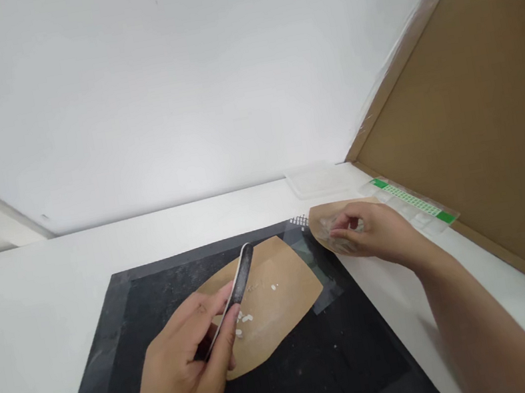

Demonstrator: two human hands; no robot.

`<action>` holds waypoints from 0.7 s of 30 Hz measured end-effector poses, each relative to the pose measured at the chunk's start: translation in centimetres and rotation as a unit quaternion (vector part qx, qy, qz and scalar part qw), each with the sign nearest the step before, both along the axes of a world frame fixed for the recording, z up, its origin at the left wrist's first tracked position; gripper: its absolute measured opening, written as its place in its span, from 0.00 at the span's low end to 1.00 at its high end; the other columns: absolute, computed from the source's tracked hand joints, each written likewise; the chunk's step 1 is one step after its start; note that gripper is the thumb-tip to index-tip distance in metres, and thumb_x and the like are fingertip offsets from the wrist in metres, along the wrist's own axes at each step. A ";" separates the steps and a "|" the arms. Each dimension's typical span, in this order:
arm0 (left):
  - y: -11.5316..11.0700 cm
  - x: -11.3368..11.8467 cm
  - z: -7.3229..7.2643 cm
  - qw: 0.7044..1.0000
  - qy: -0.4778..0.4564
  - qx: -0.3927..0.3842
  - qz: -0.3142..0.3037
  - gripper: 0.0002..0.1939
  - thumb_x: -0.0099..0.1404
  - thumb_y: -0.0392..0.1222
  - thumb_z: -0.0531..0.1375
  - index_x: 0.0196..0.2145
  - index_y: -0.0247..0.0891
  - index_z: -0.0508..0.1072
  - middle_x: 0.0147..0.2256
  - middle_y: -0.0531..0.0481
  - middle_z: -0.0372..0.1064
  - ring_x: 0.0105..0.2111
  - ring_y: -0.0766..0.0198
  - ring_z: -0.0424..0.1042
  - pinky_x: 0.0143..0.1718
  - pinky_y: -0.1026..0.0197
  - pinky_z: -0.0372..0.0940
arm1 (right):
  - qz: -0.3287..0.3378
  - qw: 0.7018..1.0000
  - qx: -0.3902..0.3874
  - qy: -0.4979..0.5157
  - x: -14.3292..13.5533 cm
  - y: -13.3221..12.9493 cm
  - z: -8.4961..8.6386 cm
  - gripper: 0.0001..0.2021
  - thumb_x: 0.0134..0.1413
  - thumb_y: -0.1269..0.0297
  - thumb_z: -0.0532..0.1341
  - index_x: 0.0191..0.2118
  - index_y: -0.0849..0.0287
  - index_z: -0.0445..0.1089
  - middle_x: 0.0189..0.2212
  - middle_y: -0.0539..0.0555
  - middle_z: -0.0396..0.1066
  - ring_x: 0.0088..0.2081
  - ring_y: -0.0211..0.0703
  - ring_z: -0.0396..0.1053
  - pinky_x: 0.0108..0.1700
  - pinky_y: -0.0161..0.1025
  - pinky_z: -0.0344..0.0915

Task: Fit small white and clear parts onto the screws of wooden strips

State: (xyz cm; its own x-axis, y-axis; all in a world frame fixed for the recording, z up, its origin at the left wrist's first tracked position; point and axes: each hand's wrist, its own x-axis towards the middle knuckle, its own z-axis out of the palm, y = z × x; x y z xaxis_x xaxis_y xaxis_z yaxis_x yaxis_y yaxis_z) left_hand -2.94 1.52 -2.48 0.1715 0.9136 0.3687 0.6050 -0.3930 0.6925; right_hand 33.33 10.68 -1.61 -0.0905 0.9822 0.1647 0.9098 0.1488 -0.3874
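My left hand (188, 352) grips a nail file (242, 274), dark on its face with a pale edge, tilted upward. Beneath it lies a sheet of brown paper (288, 314) with several small white pieces (246, 318) on it, partly hidden by my fingers. To the right, my right hand (372, 228) pinches thumb and forefinger together over a second brown paper (319, 217), which carries small pale, see-through pieces (339, 240). Whatever sits between those fingertips is too small to make out.
A black mat (324, 375) covers much of the white table (70, 257). At the right lies a clear compartment box (416, 203) with a green-and-white label, beside a cardboard panel (486, 137). A clear plastic lid (318, 181) rests near the white wall (173, 90).
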 end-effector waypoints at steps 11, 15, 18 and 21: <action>0.0 0.1 0.4 1.000 0.000 0.029 0.003 0.14 0.76 0.44 0.58 0.52 0.44 0.81 0.30 0.55 0.74 0.25 0.69 0.73 0.30 0.68 0.69 | -0.032 0.997 0.069 0.028 -0.2 0.3 0.2 0.14 0.66 0.51 0.63 0.33 0.53 0.79 0.35 0.53 0.79 0.37 0.48 0.73 0.37 0.42 0.62; 0.0 -0.1 0.0 1.000 -0.007 0.026 -0.003 0.14 0.76 0.43 0.59 0.54 0.43 0.80 0.31 0.54 0.74 0.26 0.69 0.75 0.29 0.68 0.69 | 0.014 0.992 0.094 0.088 -1.9 0.0 0.2 0.17 0.69 0.49 0.61 0.36 0.53 0.80 0.32 0.53 0.73 0.34 0.45 0.69 0.36 0.42 0.62; -0.1 -0.3 -0.3 1.000 -0.005 0.019 -0.012 0.15 0.76 0.43 0.60 0.56 0.43 0.79 0.30 0.54 0.73 0.27 0.68 0.75 0.30 0.68 0.70 | 0.059 0.981 0.091 0.162 -3.9 -0.6 0.3 0.16 0.68 0.47 0.62 0.41 0.50 0.82 0.31 0.52 0.68 0.31 0.43 0.65 0.34 0.41 0.62; 0.0 -0.2 -0.3 0.999 -0.018 0.027 -0.008 0.14 0.76 0.42 0.59 0.55 0.43 0.80 0.30 0.54 0.72 0.26 0.69 0.75 0.29 0.68 0.69 | 0.090 0.964 0.059 0.245 -5.7 -1.3 0.4 0.15 0.68 0.47 0.62 0.42 0.50 0.82 0.34 0.53 0.70 0.32 0.42 0.64 0.33 0.41 0.62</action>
State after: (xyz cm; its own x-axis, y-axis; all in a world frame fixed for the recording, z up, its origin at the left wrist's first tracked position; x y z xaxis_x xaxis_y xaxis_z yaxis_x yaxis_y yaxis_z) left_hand -3.09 1.53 -2.82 0.1720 0.8890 0.4244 0.5735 -0.4406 0.6906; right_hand 27.59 9.43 -1.23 -0.1407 0.9299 0.3399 0.5771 0.3559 -0.7350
